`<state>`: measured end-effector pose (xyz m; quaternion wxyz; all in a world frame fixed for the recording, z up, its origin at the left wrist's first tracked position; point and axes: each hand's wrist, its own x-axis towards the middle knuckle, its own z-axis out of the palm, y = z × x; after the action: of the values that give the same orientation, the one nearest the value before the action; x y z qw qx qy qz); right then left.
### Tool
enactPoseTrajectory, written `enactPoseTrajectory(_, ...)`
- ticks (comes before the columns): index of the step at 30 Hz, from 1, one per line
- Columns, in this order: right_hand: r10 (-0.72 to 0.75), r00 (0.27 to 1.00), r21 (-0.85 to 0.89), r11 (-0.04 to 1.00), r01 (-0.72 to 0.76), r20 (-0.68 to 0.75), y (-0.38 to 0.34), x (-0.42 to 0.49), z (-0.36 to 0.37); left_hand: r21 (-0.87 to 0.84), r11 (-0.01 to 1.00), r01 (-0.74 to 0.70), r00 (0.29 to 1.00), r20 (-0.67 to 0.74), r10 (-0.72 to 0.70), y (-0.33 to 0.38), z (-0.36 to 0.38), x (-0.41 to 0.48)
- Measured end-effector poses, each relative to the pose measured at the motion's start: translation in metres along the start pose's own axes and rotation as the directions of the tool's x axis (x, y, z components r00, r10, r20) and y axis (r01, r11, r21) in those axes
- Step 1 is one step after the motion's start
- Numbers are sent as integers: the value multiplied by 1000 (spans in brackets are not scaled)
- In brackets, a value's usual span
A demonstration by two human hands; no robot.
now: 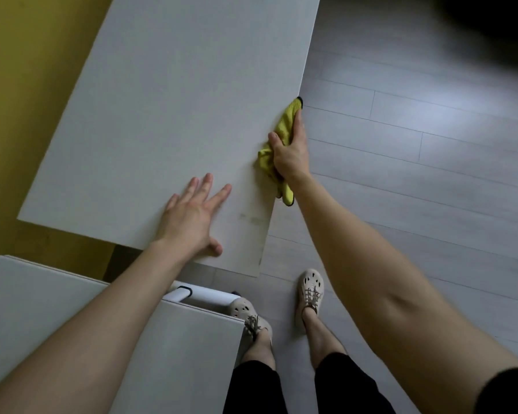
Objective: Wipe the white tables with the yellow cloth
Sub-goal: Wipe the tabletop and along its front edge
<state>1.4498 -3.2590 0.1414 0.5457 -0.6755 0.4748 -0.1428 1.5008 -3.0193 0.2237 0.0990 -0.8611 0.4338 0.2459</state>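
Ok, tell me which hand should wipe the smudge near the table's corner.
Right. The right hand grips the yellow cloth at the white table edge, just past the smudge; the left hand lies flat, holding nothing.

I see the right hand [290, 155] gripping the yellow cloth [286, 125] at the right edge of the big white tabletop [162, 109]. The left hand [192, 218] lies flat on it, fingers spread. A second white tabletop [36, 312] sits nearer, above the grey floor [416, 180].
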Motion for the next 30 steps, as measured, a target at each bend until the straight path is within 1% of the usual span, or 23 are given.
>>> enactPoseTrajectory(2,5,1000,-5,1000,-5,-5,12,-35,3,7,1000,-2,1000,-10,2,-2,2,2)
enactPoseTrajectory(5,-12,1000,-12,1000,12,0,37,-121,13,26,1000,-1,1000,-10,1,-2,3,3)
enactPoseTrajectory(7,-14,1000,-21,1000,15,25,53,-175,14,23,1000,-4,1000,-4,4,-1,3,3)
enactPoseTrajectory(9,-10,997,-61,998,15,80,63,-212,5,5,1000,0,1000,10,0,1,2,2)
enactPoseTrajectory(12,9,980,-221,975,36,198,68,-235,-18,-13,1000,8,1000,23,-7,0,3,2)
enactPoseTrajectory(14,11,958,-370,924,101,287,70,-242,-39,-29,1000,11,1000,8,-11,-2,9,-1)
enactPoseTrajectory(17,51,889,-516,828,217,454,69,-242,-77,-84,996,11,1000,-23,-13,-4,23,-9)
enactPoseTrajectory(18,64,875,-541,807,237,479,65,-241,-88,-119,993,16,1000,-21,-18,-4,29,-13)
enactPoseTrajectory(20,75,872,-570,783,248,483,52,-239,-109,-210,977,22,1000,3,-22,0,36,-26)
enactPoseTrajectory(22,41,884,-562,786,259,465,35,-238,-122,-339,941,13,1000,16,-8,9,37,-42)
enactPoseTrajectory(23,-1,887,-542,791,283,461,26,-239,-127,-407,914,-7,1000,24,18,16,35,-52)
enactPoseTrajectory(26,-161,861,-426,816,391,482,-7,-242,-137,-583,806,-102,988,32,149,40,21,-78)
enactPoseTrajectory(28,-218,828,-363,820,442,516,-34,-240,-145,-679,720,-142,985,-22,173,54,6,-88)
enactPoseTrajectory(30,-230,816,-321,836,444,531,-58,-231,-153,-737,651,-181,982,-102,158,62,-13,-89)
